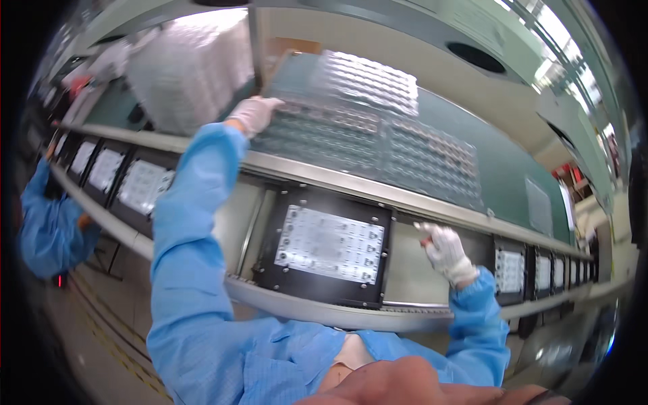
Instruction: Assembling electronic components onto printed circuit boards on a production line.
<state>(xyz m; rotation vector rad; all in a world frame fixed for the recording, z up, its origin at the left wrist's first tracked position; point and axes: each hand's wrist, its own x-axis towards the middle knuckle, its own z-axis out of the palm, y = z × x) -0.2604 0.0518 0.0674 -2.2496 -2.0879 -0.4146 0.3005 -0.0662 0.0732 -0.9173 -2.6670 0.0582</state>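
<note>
My left hand [255,116], in a white glove, reaches to the left corner of a clear plastic blister tray [324,135] on the green bench. Its fingers are closed at the tray's edge. My right hand [447,256], gloved with bare fingertips, hangs above the line to the right of a black fixture [324,297]. Its finger and thumb are apart and I see nothing between them. The fixture stands in front of me and bears a silvery white plate [329,243] with rows of small dark parts. A second clear tray [432,158] adjoins the first on its right.
A shiny stack of clear trays [368,81] lies behind. A tall wrapped stack [192,71] stands at the left. More black fixtures with white plates [145,185] run along the line both ways. A co-worker's blue sleeve [57,233] shows at far left. A metal rail [317,174] edges the bench.
</note>
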